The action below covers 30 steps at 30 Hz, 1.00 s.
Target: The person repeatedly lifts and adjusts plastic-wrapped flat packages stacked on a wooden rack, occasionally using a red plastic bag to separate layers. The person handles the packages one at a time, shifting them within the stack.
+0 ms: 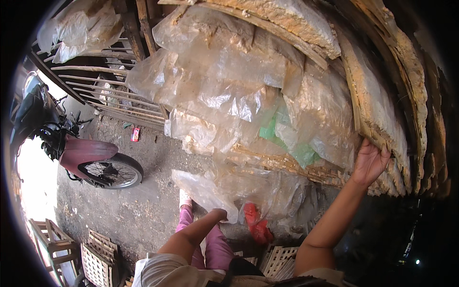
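My right hand reaches up to the lower edge of a tall stack of woven trays or boards. Its palm faces me and its fingers are hooked on the edge of one tray bearing a thick, pale, crumbly layer. Low in the middle, my left hand is closed at the edge of a clear plastic sheet; its fingers are mostly hidden. Dusty, wrinkled plastic sheets cover more trays ahead of me, with a green plastic piece among them.
A red plastic bag lies near my legs. On the left stands a motorcycle with a dark red front fender. A slatted wooden rack is behind it. Woven lattice panels and a wooden stool are at the lower left.
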{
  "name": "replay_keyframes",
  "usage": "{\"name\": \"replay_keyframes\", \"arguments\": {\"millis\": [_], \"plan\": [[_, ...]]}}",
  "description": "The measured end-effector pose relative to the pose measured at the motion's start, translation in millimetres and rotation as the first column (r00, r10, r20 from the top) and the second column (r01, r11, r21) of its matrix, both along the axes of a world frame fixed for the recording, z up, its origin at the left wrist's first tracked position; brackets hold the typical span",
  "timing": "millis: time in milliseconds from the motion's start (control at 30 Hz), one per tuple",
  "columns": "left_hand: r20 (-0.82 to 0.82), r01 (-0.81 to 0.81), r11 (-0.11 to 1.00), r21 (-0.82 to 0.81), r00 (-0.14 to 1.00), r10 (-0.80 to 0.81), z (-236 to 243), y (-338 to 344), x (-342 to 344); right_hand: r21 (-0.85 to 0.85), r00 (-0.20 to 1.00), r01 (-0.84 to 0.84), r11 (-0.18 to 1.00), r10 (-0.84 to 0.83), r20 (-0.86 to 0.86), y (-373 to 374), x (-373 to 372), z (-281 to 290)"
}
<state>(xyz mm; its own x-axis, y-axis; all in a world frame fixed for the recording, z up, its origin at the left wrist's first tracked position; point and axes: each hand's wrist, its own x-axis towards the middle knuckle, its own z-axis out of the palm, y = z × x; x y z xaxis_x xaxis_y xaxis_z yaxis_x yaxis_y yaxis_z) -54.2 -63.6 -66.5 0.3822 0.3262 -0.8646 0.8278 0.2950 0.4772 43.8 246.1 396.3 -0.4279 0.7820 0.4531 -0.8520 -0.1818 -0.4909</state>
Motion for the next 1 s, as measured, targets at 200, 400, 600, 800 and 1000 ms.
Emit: {"name": "replay_keyframes", "arguments": {"millis": [200, 400, 600, 800, 1000], "plan": [[0.321, -0.628, 0.746, 0.222, 0.769, 0.552, 31, -10, -43, 0.054, 0.993, 0.019, 0.998, -0.013, -0.12, 3, -2, -12], [0.212, -0.725, 0.669, 0.163, 0.688, 0.694, 31, -20, -101, -0.019, 0.994, -0.007, 1.0, 0.005, -0.106, -13, -1, -11], [0.169, -0.785, 0.603, 0.144, 0.62, 0.766, 28, -22, -103, -0.028, 0.991, -0.097, 0.995, 0.094, -0.095, -15, 10, -15], [0.236, -0.796, 0.598, 0.091, 0.601, 0.764, 41, -15, -81, -0.038, 0.979, -0.118, 0.992, 0.11, -0.171, -17, 6, -24], [0.224, -0.724, 0.678, 0.125, 0.686, 0.692, 44, -14, -76, 0.025, 0.945, -0.242, 0.97, 0.242, -0.222, -18, -1, -26]]}}
